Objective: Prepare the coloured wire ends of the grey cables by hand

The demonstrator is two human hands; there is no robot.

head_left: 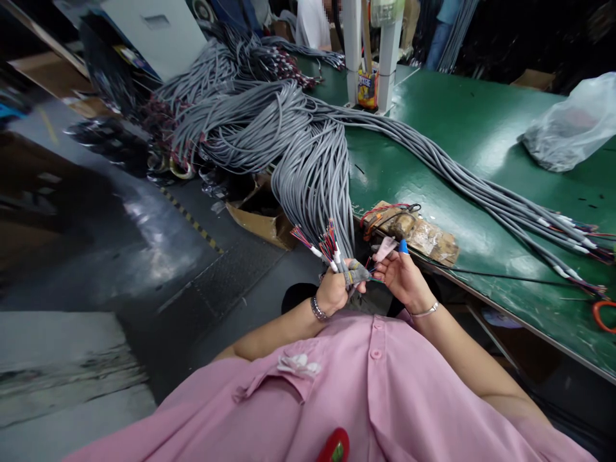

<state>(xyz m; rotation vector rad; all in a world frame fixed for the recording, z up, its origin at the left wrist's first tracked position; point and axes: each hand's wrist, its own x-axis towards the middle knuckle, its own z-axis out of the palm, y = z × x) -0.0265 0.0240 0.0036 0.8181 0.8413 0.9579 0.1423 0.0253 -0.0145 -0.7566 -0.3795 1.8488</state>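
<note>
My left hand (pixel 335 289), with grey cloth wraps on its fingers, is closed around several grey cables (pixel 341 260) near their stripped ends. Fine coloured wires (pixel 328 242) fan out above it past white sleeves. Close by on the right, my right hand (pixel 403 279) wears a blue fingertip cover (pixel 403 246) and a pale pink wrap. Its thumb and fingers pinch thin coloured wires that come out beside my left hand. The very tips of those wires are too small to make out.
A big heap of grey cables (pixel 260 128) hangs over the table's left edge. More cables run right across the green table (pixel 433 96). A worn wooden block (pixel 423 237) sits at the near edge, orange scissor handles (pixel 601 316) at far right, a plastic bag (pixel 572 125) behind.
</note>
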